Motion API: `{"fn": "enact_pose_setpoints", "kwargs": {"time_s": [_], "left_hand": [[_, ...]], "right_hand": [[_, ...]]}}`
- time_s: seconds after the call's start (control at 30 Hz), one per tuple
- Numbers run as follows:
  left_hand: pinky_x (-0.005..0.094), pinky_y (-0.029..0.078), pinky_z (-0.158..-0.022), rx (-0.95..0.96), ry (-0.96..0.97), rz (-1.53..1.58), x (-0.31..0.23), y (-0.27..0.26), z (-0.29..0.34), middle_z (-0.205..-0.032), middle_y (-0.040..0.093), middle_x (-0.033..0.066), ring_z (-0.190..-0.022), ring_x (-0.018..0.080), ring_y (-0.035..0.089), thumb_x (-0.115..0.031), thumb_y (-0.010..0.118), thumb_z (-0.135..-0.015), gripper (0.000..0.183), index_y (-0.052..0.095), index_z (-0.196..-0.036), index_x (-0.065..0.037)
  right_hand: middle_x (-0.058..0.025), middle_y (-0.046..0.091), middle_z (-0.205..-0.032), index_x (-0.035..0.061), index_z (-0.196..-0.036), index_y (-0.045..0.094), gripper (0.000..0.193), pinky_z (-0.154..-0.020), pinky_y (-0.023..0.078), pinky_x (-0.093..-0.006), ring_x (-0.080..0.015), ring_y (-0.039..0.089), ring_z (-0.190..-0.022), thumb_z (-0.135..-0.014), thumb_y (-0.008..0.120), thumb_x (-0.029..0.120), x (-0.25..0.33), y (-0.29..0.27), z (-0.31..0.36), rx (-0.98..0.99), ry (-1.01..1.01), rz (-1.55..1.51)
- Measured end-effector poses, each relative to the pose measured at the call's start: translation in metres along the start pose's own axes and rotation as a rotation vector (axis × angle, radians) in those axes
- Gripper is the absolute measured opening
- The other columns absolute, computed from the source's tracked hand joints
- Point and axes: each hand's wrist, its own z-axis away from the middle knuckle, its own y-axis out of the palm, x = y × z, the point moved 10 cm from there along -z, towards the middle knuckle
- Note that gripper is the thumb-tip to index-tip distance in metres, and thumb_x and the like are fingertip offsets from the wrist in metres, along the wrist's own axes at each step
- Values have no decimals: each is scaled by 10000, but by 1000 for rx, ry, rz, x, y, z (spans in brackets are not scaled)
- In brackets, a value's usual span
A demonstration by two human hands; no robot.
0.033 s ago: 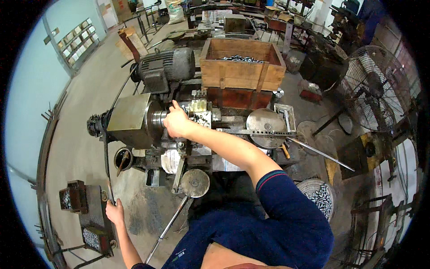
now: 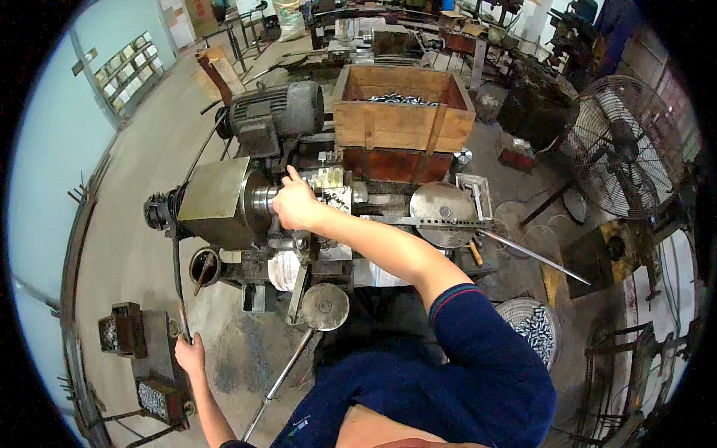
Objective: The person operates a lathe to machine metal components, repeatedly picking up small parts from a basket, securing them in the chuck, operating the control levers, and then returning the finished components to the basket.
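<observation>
At the lower left, my left hand [image 2: 190, 354] is closed round the lower end of a long dark lever [image 2: 178, 276] that rises to the rear of the lathe headstock [image 2: 216, 190]. My right hand [image 2: 296, 204] is against the front of the shiny spindle nose [image 2: 261, 200], one finger stretched out and the others curled. Whatever those curled fingers hold is hidden behind the hand. Just right of it, dark metal chips lie on the tool slide [image 2: 337, 200]. Below sits a round metal disc [image 2: 326, 306] with a steel handle bar [image 2: 280, 384].
Behind the lathe are an electric motor [image 2: 276, 110] and a wooden crate [image 2: 403, 123] of small metal parts. A basket [image 2: 532, 328] of metal pieces stands at right, near a large fan [image 2: 624, 145]. Trays of parts [image 2: 157, 399] and a pot with a brush [image 2: 204, 266] are at left.
</observation>
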Motion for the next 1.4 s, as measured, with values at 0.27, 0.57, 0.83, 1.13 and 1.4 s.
{"fn": "enact_pose_setpoints", "kwargs": {"time_s": [0.27, 0.57, 0.83, 1.13, 1.4], "left_hand": [[310, 492, -445, 512, -119, 950, -2, 80, -51, -578, 543, 74, -465, 175, 557, -89, 570, -805, 152, 524, -849, 49], [265, 354, -344, 371, -9, 890, 57, 106, -82, -486, 451, 31, -358, 115, 420, -265, 656, -809, 328, 483, -706, -7], [456, 485, -743, 483, -228, 845, 24, 84, -51, -974, 612, 165, -780, 260, 568, -281, 614, -842, 398, 558, -1052, 53], [431, 513, -716, 445, -271, 1181, 71, 108, -72, -969, 615, 168, -733, 264, 583, -255, 638, -824, 412, 543, -1073, 58], [265, 358, -373, 448, -138, 871, 39, 98, -61, -550, 484, 41, -442, 123, 460, -284, 659, -804, 315, 522, -796, 0]], "right_hand": [[-186, 617, -745, 54, -688, 667, 256, -783, 453, -417, -337, 575, -767, -524, 634, 247, -202, -97, 75, -482, 410, -65], [-222, 444, -1243, 27, -935, 612, 454, -901, 401, -428, -369, 444, -1090, -534, 662, 233, -169, -67, 215, -799, 357, -398], [-195, 621, -900, 43, -1005, 619, 476, -747, 482, -391, -346, 585, -866, -574, 624, 245, -122, 194, 505, 7, 1287, -777], [-157, 612, -961, 45, -787, 651, 257, -769, 500, -353, -299, 609, -858, -629, 571, 231, -136, 280, 724, 474, 1585, -442], [-167, 611, -987, 16, -860, 662, 335, -851, 467, -356, -292, 576, -970, -625, 615, 251, -158, 255, 696, 547, 1499, -371]]}}
